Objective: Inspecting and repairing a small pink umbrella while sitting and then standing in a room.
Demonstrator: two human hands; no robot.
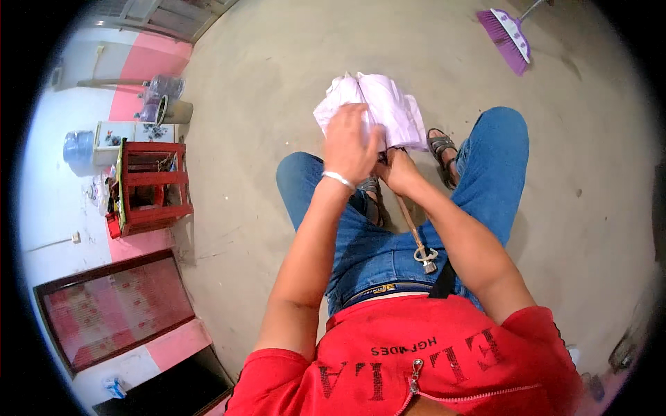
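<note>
A pale lilac umbrella (390, 114), loosely folded, lies between my knees; its slim rod (409, 220) runs back toward my waist, with a ring and metal end at my lap. My left hand (350, 145) rests over the left part of the cloth, fingers apart and slightly bent. My right hand (400, 170) is closed round the rod just under the cloth, partly hidden by my left hand.
A purple broom (511, 45) lies at upper right on the grey floor (250, 83). Along the left wall are red stools (156, 180), water jugs (78, 154), a bucket (173, 111) and a framed panel (116, 305). My sandalled feet are under the umbrella.
</note>
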